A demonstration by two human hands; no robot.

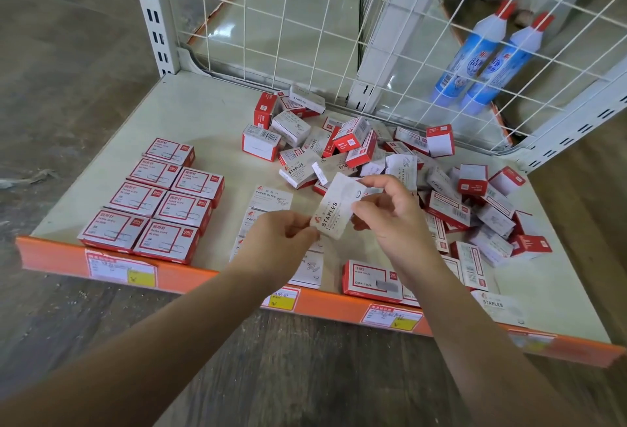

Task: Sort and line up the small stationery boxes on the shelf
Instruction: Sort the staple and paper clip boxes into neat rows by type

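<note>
A white box marked STAPLES (336, 211) is held above the shelf (203, 121) by both hands. My left hand (278, 233) pinches its lower left corner. My right hand (386, 209) grips its right side with curled fingers. Several red paper-clip boxes (154, 202) stand lined up in two columns at the front left. A column of white paper-clip boxes (271, 199) lies flat in the middle, partly hidden by my left hand. A jumbled pile of red and white boxes (407, 168) covers the back and right of the shelf.
A red staples box (369, 279) and a white STAPLES box (498, 304) lie near the orange front edge (190, 277) with its price tags. A white wire grid (305, 36) backs the shelf. Two blue bottles (488, 57) stand behind the grid at right.
</note>
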